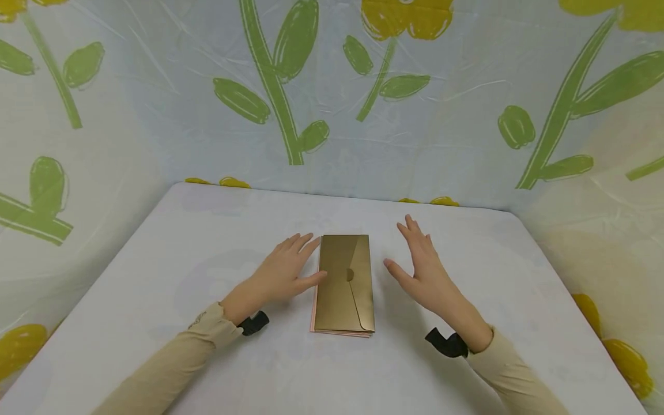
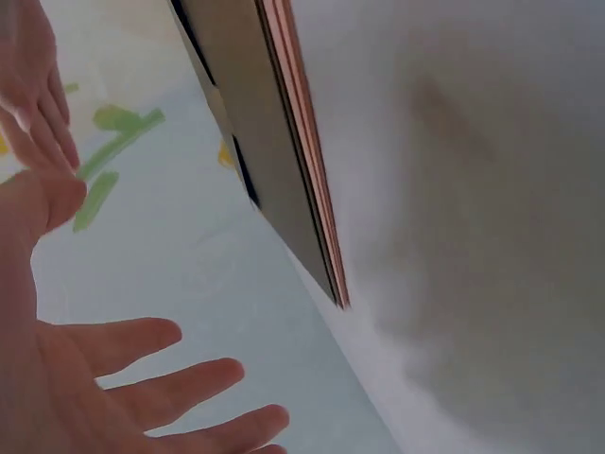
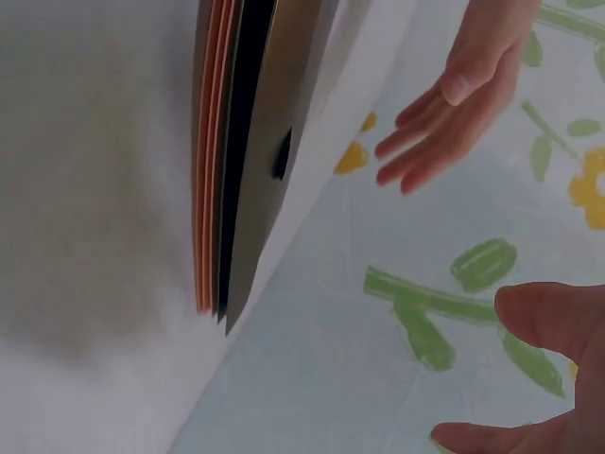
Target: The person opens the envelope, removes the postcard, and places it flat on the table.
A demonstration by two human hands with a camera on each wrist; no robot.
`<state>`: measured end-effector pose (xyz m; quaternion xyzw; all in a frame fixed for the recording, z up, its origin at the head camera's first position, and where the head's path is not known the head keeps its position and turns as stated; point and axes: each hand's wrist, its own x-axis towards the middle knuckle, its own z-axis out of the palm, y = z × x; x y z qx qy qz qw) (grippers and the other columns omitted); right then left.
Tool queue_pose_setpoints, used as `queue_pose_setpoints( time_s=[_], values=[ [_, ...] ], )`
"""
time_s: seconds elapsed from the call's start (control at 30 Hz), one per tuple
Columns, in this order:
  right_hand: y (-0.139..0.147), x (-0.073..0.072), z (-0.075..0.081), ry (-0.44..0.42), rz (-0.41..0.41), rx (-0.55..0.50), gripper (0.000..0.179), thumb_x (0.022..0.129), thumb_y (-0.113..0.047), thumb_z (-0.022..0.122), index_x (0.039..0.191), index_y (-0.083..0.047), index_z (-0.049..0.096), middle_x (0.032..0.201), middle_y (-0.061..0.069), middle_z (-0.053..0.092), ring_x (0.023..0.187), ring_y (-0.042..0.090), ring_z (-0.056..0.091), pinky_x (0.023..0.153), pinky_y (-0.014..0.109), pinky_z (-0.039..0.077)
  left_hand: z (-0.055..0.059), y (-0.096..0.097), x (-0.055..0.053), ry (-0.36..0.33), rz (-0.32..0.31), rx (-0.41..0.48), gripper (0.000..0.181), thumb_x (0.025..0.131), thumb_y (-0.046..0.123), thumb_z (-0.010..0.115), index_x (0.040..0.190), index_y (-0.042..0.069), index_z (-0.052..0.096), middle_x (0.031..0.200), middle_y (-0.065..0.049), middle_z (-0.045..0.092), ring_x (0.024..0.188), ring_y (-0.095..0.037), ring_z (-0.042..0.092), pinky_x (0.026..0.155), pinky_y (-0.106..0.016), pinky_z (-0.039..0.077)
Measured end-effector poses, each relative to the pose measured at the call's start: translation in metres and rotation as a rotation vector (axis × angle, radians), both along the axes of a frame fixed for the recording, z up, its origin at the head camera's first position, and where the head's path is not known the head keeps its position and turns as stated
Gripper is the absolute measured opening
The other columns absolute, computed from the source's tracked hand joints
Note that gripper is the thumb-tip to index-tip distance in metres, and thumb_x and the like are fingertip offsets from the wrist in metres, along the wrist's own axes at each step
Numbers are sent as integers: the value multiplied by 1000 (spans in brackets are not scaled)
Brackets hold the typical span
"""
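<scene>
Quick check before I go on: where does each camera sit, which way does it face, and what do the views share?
Head: above, looking forward and down at the gold envelope stack, left hand and right hand.
Left wrist: low at table level, facing the stack's edge; open fingers show.
Right wrist: the same from the opposite side; thumb shows.
All share the stack.

We see a white counter (image 1: 181, 259) spread with a pale cloth, rounded at its far corners. Behind it and on both sides hangs a light backdrop (image 1: 467, 132) printed with green stems, leaves and yellow flowers, under crinkled clear plastic.
</scene>
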<state>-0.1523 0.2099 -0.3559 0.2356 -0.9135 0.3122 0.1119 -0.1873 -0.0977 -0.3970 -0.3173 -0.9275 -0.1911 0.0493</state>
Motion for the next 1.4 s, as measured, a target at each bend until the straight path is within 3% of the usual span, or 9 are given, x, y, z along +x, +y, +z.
queue_pose_setpoints(
  time_s=[0.1, 0.23, 0.5, 0.67, 0.8, 1.1, 1.4],
  values=[
    [-11, 1, -6, -68, 47, 12, 74, 97, -22, 63, 155, 2, 23, 165, 16, 7, 151, 34, 6, 118, 57, 3, -3, 13, -1, -120, -42, -37, 87, 95, 59, 55, 157, 5, 27, 160, -21, 25, 144, -47, 23, 112, -60, 26],
    [-25, 2, -18, -137, 110, 22, 78, 97, -23, 64, 156, 1, 19, 165, 17, 4, 151, 35, 3, 117, 60, 5, -9, 26, -2, -221, -83, -87, 106, 86, 70, 59, 160, 8, 14, 164, -20, 10, 147, -48, 10, 114, -60, 21],
    [-42, 4, -41, -368, 222, 123, 83, 99, -24, 60, 155, 9, 9, 162, 27, -7, 148, 45, -8, 113, 66, 6, -21, 44, -4, -325, -134, -173, 128, 72, 82, 64, 161, 12, 5, 164, -19, -7, 147, -48, -9, 117, -58, 10],
    [-43, 7, -46, -490, 230, 195, 87, 100, -34, 58, 153, 12, 7, 160, 28, -11, 147, 44, -13, 115, 63, 8, -22, 50, -3, -341, -144, -224, 129, 70, 80, 68, 161, 11, 7, 164, -20, -9, 147, -46, -11, 118, -56, 10],
    [-43, 9, -48, -540, 236, 226, 89, 100, -38, 58, 153, 12, 7, 160, 28, -13, 147, 42, -14, 116, 60, 11, -22, 50, -3, -340, -141, -228, 128, 69, 79, 70, 160, 12, 11, 164, -20, -8, 147, -45, -11, 118, -55, 12],
    [-44, 8, -53, -522, 236, 297, 92, 99, -44, 58, 155, 8, 5, 162, 24, -12, 149, 38, -12, 117, 56, 13, -27, 47, -6, -299, -107, -289, 129, 65, 85, 66, 161, 17, 13, 165, -17, -7, 148, -43, -10, 111, -56, 31],
    [-46, 6, -52, -499, 235, 370, 92, 100, -44, 57, 155, 9, 5, 161, 26, -10, 149, 38, -11, 117, 53, 15, -26, 48, -6, -288, -101, -286, 128, 65, 83, 67, 160, 15, 17, 164, -19, -4, 148, -44, -8, 103, -56, 42]
  ],
)
